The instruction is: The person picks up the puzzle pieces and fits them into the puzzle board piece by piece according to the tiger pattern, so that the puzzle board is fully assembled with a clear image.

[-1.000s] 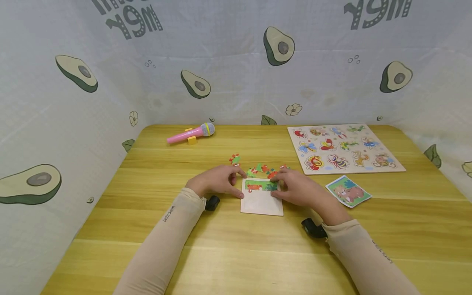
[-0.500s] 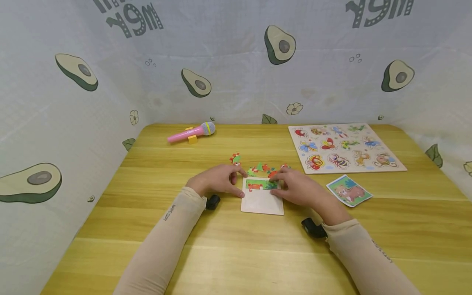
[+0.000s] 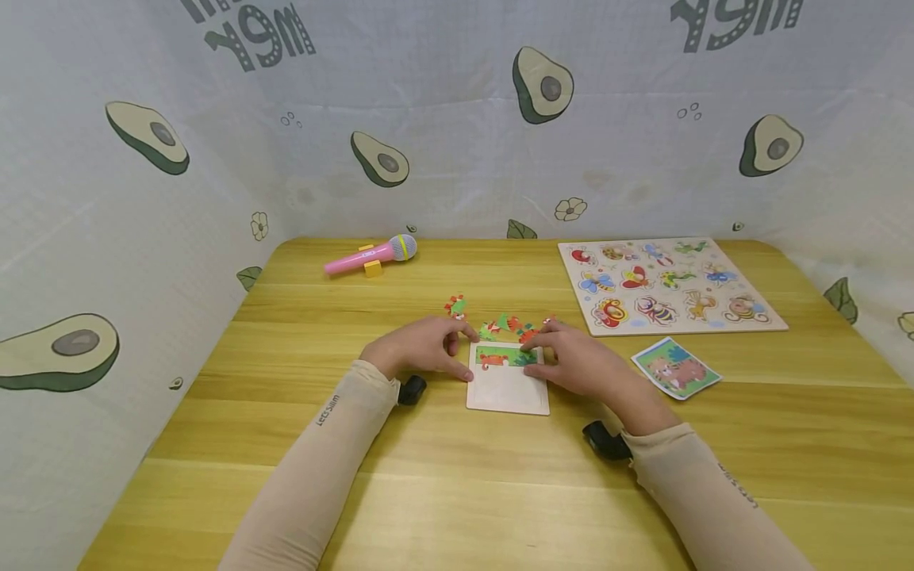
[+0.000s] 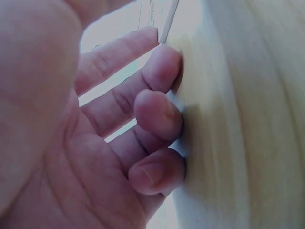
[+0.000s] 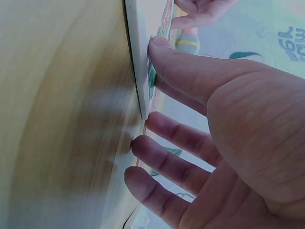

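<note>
A small pale wooden jigsaw board lies flat on the table in the head view, with green and orange jigsaw pieces set along its top. My left hand holds the board's upper left corner between thumb and index finger; in the left wrist view its other fingers curl against the tabletop. On the right side, my right hand has thumb and index finger around a dark green jigsaw piece in the board's upper right corner. The right wrist view shows that thumb on the board, the other fingers spread loosely.
Several loose jigsaw pieces lie just beyond the board, one apart to the left. A picture card lies to the right. Behind it is a large insect puzzle board. A pink toy microphone rests at the back left.
The dark green piece sits slightly closer to its neighbour, with the narrow gap between them less visible. Both hands stay almost in place.
</note>
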The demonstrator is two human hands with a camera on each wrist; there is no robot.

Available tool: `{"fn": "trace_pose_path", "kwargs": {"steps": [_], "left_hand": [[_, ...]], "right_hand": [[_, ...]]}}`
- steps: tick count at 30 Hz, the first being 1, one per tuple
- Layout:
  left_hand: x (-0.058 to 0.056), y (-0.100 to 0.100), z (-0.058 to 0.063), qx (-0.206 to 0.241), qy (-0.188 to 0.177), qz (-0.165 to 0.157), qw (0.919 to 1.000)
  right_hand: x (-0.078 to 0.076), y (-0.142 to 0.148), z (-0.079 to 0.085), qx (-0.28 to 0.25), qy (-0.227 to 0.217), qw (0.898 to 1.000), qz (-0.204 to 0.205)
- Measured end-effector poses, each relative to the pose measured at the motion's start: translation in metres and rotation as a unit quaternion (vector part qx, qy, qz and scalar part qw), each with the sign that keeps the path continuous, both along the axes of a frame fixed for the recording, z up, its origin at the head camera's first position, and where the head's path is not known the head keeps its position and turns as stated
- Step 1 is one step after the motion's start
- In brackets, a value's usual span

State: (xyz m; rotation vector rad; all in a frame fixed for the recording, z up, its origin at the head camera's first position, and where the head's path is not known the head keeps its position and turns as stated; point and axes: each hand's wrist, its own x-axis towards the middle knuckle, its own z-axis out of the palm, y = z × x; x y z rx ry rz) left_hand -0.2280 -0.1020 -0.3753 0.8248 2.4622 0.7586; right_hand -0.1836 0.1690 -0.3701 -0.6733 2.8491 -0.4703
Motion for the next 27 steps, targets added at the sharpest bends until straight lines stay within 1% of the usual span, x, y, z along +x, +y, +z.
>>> {"fn": "trace_pose_path", "kwargs": {"steps": [4, 8, 11, 13, 16, 18, 21, 24, 27], "left_hand": [[0.0, -0.001, 0.001, 0.004, -0.002, 0.003, 1.0], [0.001, -0.005, 0.003, 0.034, -0.016, 0.037, 0.9986], [0.002, -0.008, 0.005, 0.055, -0.015, 0.066, 0.9962], [0.001, -0.009, 0.005, 0.057, -0.01, 0.078, 0.9952], [-0.001, -0.011, 0.004, 0.047, 0.011, 0.1, 0.9938], [-0.002, -0.011, 0.003, 0.035, 0.03, 0.116, 0.9922], [-0.004, -0.01, 0.003, 0.006, 0.065, 0.138, 0.9883], [-0.006, -0.007, 0.001, -0.049, 0.105, 0.152, 0.9815], [-0.006, -0.002, 0.0, -0.103, 0.141, 0.159, 0.9718]], "right_hand": [[0.0, 0.0, 0.001, -0.003, -0.005, 1.0, -0.002], [0.0, 0.001, 0.001, -0.004, -0.008, 1.0, -0.004], [0.0, 0.001, 0.001, -0.005, -0.008, 1.0, -0.004], [0.0, 0.001, 0.0, -0.006, -0.009, 1.0, -0.004], [0.0, 0.002, 0.0, -0.008, -0.014, 1.0, -0.004], [0.0, 0.002, 0.0, -0.011, -0.018, 1.0, -0.003], [0.001, 0.003, 0.001, -0.015, -0.02, 1.0, 0.0], [0.001, 0.003, 0.002, -0.019, -0.02, 1.0, 0.004], [0.001, 0.004, 0.003, -0.019, -0.024, 1.0, 0.004]]}}
